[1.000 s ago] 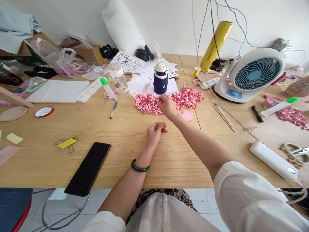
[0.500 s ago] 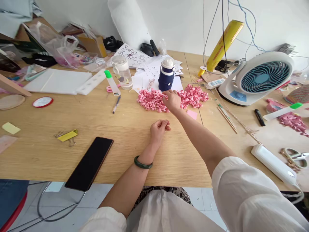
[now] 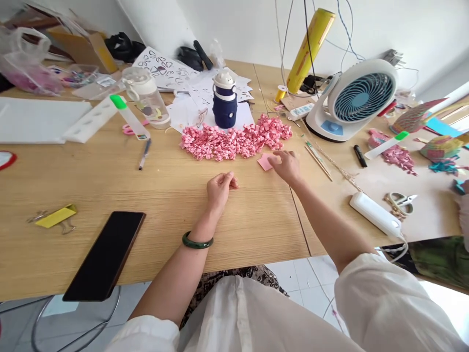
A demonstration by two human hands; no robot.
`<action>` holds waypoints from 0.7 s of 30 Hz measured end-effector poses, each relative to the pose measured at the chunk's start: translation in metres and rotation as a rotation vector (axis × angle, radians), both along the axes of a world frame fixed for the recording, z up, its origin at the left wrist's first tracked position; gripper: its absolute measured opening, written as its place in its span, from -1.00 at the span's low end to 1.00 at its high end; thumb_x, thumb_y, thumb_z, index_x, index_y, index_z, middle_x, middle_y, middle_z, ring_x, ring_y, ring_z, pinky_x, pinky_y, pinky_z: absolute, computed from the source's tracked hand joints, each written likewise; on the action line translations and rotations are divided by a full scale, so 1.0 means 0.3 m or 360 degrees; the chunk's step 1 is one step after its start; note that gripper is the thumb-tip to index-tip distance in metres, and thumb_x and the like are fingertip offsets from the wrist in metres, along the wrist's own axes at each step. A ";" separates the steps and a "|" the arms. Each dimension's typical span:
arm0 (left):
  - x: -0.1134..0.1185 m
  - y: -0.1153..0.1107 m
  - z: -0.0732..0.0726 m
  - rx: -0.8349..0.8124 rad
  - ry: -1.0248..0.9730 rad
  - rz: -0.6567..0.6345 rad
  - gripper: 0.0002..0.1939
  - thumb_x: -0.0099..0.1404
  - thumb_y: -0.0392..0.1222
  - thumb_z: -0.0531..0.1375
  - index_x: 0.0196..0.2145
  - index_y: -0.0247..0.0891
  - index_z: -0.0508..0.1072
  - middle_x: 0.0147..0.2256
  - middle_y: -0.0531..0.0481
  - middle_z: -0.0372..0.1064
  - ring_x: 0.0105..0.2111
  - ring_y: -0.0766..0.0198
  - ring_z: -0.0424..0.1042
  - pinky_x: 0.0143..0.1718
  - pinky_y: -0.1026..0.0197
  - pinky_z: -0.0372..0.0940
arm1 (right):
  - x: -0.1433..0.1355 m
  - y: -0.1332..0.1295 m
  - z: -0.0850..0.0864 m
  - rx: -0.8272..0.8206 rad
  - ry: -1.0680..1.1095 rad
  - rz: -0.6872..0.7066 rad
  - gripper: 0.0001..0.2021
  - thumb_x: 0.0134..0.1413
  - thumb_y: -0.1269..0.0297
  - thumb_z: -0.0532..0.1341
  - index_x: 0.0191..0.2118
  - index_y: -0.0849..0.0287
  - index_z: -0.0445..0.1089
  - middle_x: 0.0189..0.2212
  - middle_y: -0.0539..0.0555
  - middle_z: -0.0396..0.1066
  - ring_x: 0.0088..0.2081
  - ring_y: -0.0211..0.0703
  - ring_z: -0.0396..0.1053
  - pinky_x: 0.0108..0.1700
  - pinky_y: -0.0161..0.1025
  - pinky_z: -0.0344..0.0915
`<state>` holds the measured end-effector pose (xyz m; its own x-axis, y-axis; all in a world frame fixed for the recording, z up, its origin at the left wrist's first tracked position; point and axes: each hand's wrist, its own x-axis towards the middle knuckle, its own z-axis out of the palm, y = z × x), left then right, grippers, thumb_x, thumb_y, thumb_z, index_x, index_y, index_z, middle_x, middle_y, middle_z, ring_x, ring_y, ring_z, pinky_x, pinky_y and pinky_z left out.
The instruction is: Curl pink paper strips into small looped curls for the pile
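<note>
My left hand (image 3: 221,189) rests on the wooden table with its fingers curled and the thumb pressed on the index finger; whatever it may hold is hidden. A dark green bangle (image 3: 198,241) circles that wrist. To its right, my right hand (image 3: 286,166) is low over the table, fingers bent and a little apart. Its fingertips are at the right edge of a small pink paper square (image 3: 266,162); I cannot tell whether they touch it. Just beyond both hands stretches a long heap of small folded pink paper pieces (image 3: 234,141).
Behind the heap stand a navy bottle (image 3: 224,107) and a clear bottle (image 3: 150,105). A white fan (image 3: 357,100), a power strip (image 3: 375,213) and scissors (image 3: 400,201) are on the right. A phone (image 3: 105,255) lies front left. Another person's sleeve (image 3: 464,215) shows at the right edge.
My right hand has left the pink heap and come nearer, over to the pink paper square. My left hand keeps its closed pose. The view has turned to the right.
</note>
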<state>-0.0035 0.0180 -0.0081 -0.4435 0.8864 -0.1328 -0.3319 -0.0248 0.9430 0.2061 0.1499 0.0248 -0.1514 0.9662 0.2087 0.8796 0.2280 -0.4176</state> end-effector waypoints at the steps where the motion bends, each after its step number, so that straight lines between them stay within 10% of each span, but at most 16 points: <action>1: -0.002 -0.002 -0.003 -0.0001 0.0036 -0.0015 -0.70 0.20 -0.02 0.33 -0.53 -0.28 0.50 -0.56 0.03 0.46 -0.56 0.37 0.44 -0.41 0.29 0.47 | -0.004 -0.023 -0.014 -0.0016 -0.0030 0.0078 -0.56 0.25 0.13 0.36 0.17 0.22 0.54 0.20 0.32 0.54 0.28 0.29 0.36 0.29 0.17 0.34; 8: -0.012 -0.014 -0.011 -0.0029 0.0185 -0.0057 -0.71 0.16 -0.01 0.33 -0.53 -0.29 0.51 -0.55 0.02 0.47 -0.55 0.34 0.46 -0.41 0.29 0.46 | 0.111 -0.062 -0.046 0.0172 -0.0068 0.0050 -0.56 0.31 0.27 0.22 0.23 0.34 0.46 0.24 0.41 0.48 0.31 0.24 0.36 0.40 0.14 0.26; 21: -0.018 -0.022 -0.025 -0.0059 0.0414 -0.0158 -0.75 0.23 -0.08 0.30 -0.53 -0.25 0.53 -0.56 0.01 0.48 -0.53 0.30 0.48 -0.37 0.28 0.45 | 1.134 -0.152 0.045 0.0222 -0.0492 -0.1391 -0.71 0.36 0.47 0.11 0.00 0.51 0.52 0.03 0.64 0.43 0.08 0.25 0.44 0.11 0.16 0.40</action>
